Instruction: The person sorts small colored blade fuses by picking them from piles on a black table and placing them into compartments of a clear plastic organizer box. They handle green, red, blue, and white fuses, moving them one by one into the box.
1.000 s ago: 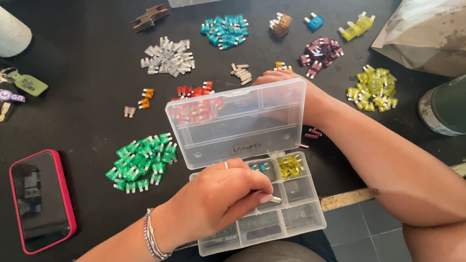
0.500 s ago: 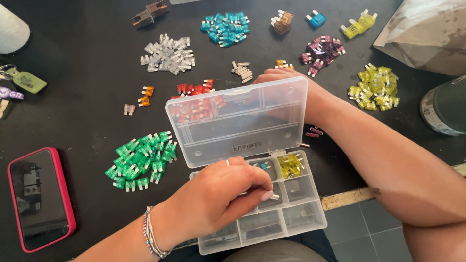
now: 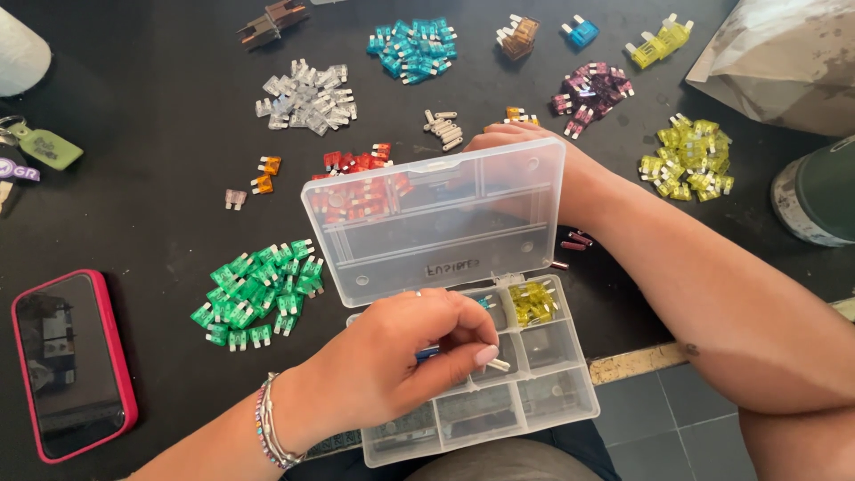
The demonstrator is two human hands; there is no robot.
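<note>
Pinching a small fuse (image 3: 495, 363), left hand (image 3: 401, 356) over compartment box (image 3: 543, 392).

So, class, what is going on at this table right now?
A person is sorting small coloured fuses. The left hand pinches a small piece over the clear compartment box, where yellow fuses fill one compartment. The right hand steadies the open lid from behind. Green fuses and other colour piles lie on the black table.
</note>
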